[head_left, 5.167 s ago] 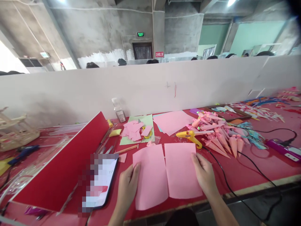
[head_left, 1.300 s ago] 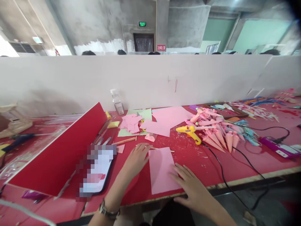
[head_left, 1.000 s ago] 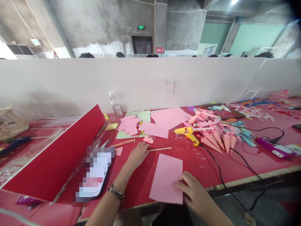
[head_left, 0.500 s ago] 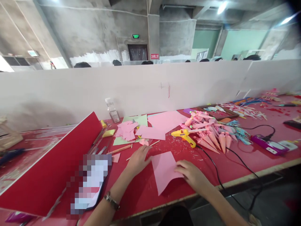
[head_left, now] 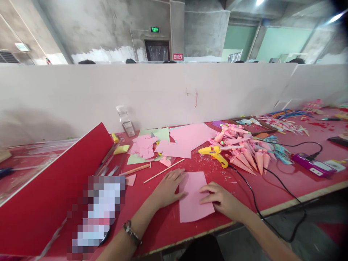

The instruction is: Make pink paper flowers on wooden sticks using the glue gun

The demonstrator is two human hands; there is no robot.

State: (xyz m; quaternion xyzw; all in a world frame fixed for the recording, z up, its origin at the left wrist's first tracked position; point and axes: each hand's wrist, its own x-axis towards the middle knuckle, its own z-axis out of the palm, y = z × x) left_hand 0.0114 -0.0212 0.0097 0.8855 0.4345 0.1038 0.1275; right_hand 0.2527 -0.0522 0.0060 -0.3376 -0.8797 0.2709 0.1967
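Note:
A pink paper sheet (head_left: 193, 199) lies on the red table near its front edge. My left hand (head_left: 170, 188) rests at the sheet's left side, fingers spread, the thumb touching its edge. On the right side, my right hand (head_left: 217, 197) lies with its fingers apart over the paper. Beyond my left hand is a thin wooden stick (head_left: 164, 170). A yellow glue gun (head_left: 215, 153) lies past the sheet, beside a pile of pink paper cones (head_left: 246, 157).
Pink paper pieces (head_left: 144, 145) and a large pink sheet (head_left: 193, 137) lie further back. A red board (head_left: 59, 188) stands at the left beside a blurred phone (head_left: 100, 214). Black cables cross the front edge at the right, near a purple device (head_left: 312, 165). A white partition (head_left: 157, 94) stands behind.
The pink sheet has turned straighter and its raised lower edge has flattened. My left hand has come down onto its left edge, and the camera view has shifted slightly.

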